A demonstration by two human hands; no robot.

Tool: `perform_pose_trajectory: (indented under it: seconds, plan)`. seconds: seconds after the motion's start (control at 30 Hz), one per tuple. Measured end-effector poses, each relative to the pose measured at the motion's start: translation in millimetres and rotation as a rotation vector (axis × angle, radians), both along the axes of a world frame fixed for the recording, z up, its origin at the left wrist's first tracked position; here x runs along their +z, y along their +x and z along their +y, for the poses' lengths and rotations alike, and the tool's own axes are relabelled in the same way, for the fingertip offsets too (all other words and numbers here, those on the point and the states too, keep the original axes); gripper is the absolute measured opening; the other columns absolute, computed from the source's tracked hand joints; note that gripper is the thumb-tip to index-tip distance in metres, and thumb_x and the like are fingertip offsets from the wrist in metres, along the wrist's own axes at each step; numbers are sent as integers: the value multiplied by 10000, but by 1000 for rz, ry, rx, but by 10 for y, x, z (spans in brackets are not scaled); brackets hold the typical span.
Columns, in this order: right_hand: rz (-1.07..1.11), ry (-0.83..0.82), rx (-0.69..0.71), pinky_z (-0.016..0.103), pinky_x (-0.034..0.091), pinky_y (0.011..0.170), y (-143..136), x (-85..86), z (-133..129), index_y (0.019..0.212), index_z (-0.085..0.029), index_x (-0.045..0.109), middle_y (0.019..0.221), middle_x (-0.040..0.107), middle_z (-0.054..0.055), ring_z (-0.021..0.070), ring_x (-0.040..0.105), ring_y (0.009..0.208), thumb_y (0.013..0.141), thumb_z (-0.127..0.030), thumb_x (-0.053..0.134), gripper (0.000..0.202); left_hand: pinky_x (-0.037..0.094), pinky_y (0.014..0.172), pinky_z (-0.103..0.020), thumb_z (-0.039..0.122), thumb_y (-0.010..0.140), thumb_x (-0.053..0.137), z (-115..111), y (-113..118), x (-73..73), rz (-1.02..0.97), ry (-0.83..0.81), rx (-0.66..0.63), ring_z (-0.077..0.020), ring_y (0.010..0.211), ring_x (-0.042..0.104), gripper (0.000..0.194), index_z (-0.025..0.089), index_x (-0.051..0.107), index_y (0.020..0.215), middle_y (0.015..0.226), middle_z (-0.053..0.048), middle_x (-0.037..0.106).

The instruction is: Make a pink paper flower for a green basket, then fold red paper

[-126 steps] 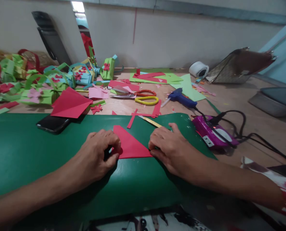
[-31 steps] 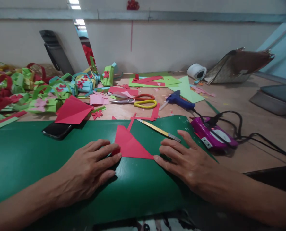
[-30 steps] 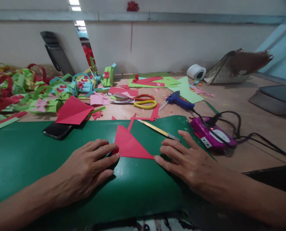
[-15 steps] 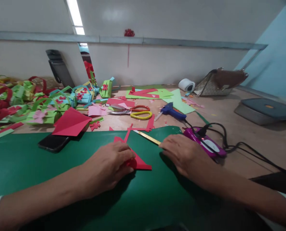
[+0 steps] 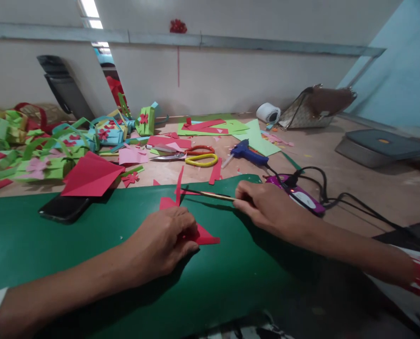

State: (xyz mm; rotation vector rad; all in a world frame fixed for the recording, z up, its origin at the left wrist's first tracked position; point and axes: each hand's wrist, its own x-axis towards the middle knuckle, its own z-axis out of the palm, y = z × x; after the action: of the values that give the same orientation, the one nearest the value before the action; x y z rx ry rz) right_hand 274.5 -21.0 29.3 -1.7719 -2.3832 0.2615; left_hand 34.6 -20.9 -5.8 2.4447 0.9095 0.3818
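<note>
On the green mat (image 5: 100, 254), my left hand (image 5: 167, 240) pinches a folded piece of red paper (image 5: 207, 236) and presses it down. A narrow strip of the red paper (image 5: 179, 186) stands up past the fingertips. My right hand (image 5: 264, 205) is closed on the end of a slim yellow craft knife (image 5: 218, 196), seen nearly edge-on. Its tip points left and reaches the narrow strip; whether it touches is hard to tell. Part of the red paper is hidden under my left fingers.
Scissors (image 5: 201, 160) and a blue glue gun (image 5: 248, 153) lie beyond the mat. A purple power strip (image 5: 307, 200) with black cables is at right. Red sheets (image 5: 93, 174) cover part of a phone (image 5: 64, 207). Small paper baskets (image 5: 47, 165) crowd the left; a handbag (image 5: 319, 108) stands behind.
My right hand has lifted the craft knife off the mat and turned it, bringing its tip left to the red strip. My left hand stays on the paper. The view has shifted slightly.
</note>
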Motion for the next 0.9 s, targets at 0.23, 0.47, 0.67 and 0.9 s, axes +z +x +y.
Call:
perform_pose_trajectory:
  seconds: [0.23,0.47,0.67,0.9]
  plan:
    - [545,-418,-43,221,351,458,312,-46,-294,879,-191,579,647,571,-16,102,475,498,905,-330,431,204,348,624,-247,217,870,540,-12,-12,-15,-38,-62,4,-149,735,513,66,170,573,838,827,-27,592]
    - [482,-360,-118,214,277,453,377,-101,-352,779,-198,571,574,460,-53,91,385,510,802,-364,598,170,335,591,-241,180,828,558,-29,71,67,59,-208,113,-137,669,495,76,168,557,753,752,-10,579]
    - [445,-261,-111,219,306,442,408,-112,-529,736,-207,573,584,508,-39,99,429,503,848,-352,555,184,329,594,-237,151,837,521,-35,80,114,81,-249,59,-131,675,484,125,167,545,715,750,-8,564]
    - [81,361,371,259,437,563,546,-379,-713,971,-174,606,782,643,49,153,606,649,941,-179,439,170,344,610,-234,150,855,503,-46,68,134,90,-278,38,-128,684,492,129,168,542,734,777,-9,577]
